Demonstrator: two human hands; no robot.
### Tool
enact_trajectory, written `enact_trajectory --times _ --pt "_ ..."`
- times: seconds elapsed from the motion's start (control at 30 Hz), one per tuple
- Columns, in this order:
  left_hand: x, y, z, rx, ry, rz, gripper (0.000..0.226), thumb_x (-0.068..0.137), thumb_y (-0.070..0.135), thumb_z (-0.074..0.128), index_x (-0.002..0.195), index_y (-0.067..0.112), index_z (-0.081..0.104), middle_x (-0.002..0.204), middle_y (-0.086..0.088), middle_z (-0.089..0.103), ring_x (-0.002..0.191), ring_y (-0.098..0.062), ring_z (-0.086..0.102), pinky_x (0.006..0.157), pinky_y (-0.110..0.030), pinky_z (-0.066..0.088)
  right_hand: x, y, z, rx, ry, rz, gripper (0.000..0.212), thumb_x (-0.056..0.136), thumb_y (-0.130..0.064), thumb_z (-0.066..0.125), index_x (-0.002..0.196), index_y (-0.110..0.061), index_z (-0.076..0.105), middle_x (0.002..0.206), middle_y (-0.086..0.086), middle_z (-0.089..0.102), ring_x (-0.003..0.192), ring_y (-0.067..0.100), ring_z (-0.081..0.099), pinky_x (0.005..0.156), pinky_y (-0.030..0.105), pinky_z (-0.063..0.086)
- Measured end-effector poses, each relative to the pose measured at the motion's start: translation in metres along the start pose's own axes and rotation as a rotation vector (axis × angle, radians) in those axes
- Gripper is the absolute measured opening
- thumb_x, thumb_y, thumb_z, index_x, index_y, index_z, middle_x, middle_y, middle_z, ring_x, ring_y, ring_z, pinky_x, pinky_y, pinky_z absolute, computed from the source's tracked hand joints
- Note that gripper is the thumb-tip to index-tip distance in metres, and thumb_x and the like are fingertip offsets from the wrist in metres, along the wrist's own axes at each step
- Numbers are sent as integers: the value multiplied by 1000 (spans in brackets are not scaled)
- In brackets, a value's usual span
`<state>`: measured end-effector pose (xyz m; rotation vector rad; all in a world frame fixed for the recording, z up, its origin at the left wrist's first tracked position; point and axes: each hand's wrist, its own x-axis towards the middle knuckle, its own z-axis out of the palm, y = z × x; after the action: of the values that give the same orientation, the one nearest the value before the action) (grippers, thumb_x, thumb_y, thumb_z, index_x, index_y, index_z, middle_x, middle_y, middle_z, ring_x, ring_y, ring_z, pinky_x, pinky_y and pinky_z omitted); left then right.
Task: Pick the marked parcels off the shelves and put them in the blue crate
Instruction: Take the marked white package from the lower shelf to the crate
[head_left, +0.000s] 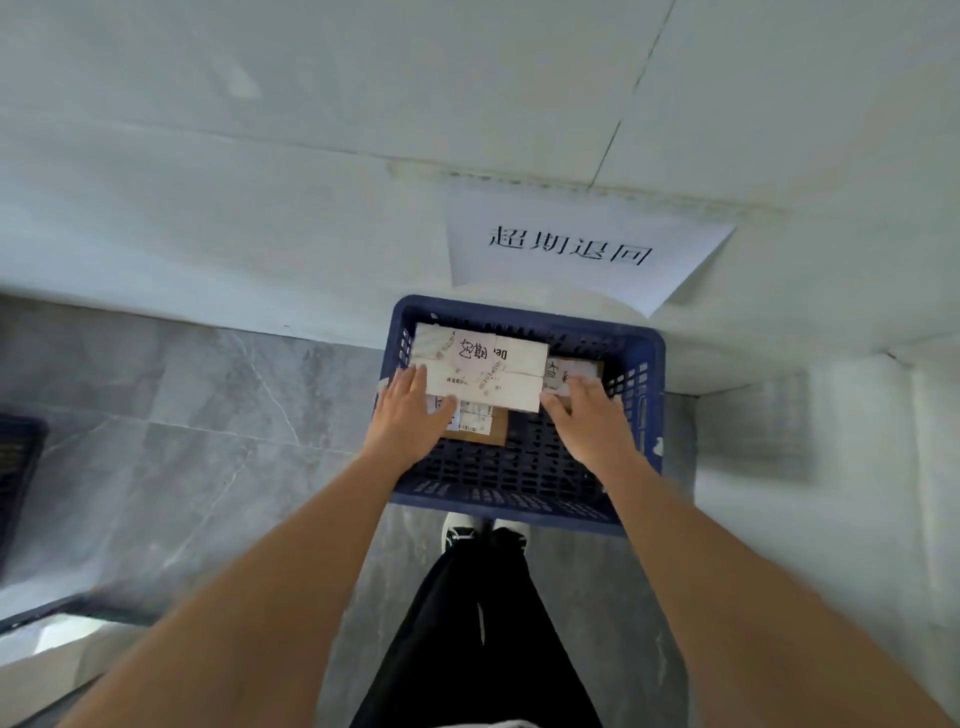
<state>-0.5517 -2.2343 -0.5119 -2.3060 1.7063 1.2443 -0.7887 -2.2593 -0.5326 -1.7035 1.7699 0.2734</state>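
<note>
A blue crate stands on the floor against the wall. Inside it a white parcel with a pink handwritten label lies over brown parcels; one brown parcel shows under its near edge and another at its right end. My left hand holds the white parcel's left end, thumb along its near edge. On the opposite end sits my right hand, fingers fairly straight. Both hands are inside the crate.
A white paper sign with black characters hangs on the wall above the crate. A second dark crate sits at the left edge. My shoes stand just before the blue crate. A wall corner juts out at right.
</note>
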Motion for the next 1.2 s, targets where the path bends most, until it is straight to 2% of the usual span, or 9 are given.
enact_trajectory --times 0.1,0.2,0.3,0.43,0.67,0.8,0.97,1.1,1.2 --pt "-18 11 -26 105 -110 70 72 87 54 35 144 11 31 153 -8 31 137 -28 32 110 -48 34 -24 -24 -22 -25 -24 -70 71 101 -55 28 154 -8 23 160 12 24 148 26 22 121 43 17" --pt "-35 21 -44 186 -48 127 64 93 43 41 146 8 31 153 -7 31 137 -27 33 111 -44 33 -38 -40 -35 -71 -36 -143 74 99 -59 26 154 -9 24 160 13 26 147 26 23 120 42 22" --pt "-64 18 -55 192 3 121 61 94 43 40 145 10 34 151 -7 35 137 -27 34 112 -42 31 -55 -58 -42 -173 -84 -209 74 101 -57 24 155 -6 18 162 12 18 150 25 15 121 42 17" --pt "-116 -3 -52 140 64 2 59 95 48 39 142 12 38 147 -8 40 134 -28 38 110 -40 33 -85 -84 -49 -288 -115 -298 73 101 -58 23 156 -11 16 163 9 15 149 24 17 119 40 22" --pt "-236 -48 -57 -47 191 -258 62 98 47 37 148 9 30 154 -8 30 138 -29 34 109 -41 32 -158 -138 -50 -401 -232 -497 70 103 -54 22 157 -12 9 164 7 8 151 24 7 122 38 11" --pt "-306 -85 -57 -168 282 -368 64 99 45 38 150 9 26 155 -8 28 138 -28 33 110 -41 33 -197 -195 -23 -493 -265 -658 72 102 -57 23 157 -12 10 165 6 7 151 23 9 120 38 14" --pt "-392 -157 -49 -269 392 -546 66 99 47 39 151 10 23 157 -9 27 140 -30 31 113 -41 30 -260 -273 35 -583 -299 -829 75 101 -59 24 157 -12 9 165 5 7 151 22 9 122 37 10" --pt "-469 -218 -25 -377 470 -680 62 95 47 42 146 13 35 149 -12 41 132 -32 42 107 -41 38 -316 -324 93 -577 -324 -930 68 103 -51 31 152 -4 27 159 15 26 146 29 25 119 39 21" --pt "-532 -257 1 -467 507 -784 63 93 49 42 147 17 34 150 -9 40 133 -30 43 107 -40 37 -362 -357 147 -621 -359 -983 68 102 -52 31 151 -5 30 157 18 28 145 30 28 116 40 22"
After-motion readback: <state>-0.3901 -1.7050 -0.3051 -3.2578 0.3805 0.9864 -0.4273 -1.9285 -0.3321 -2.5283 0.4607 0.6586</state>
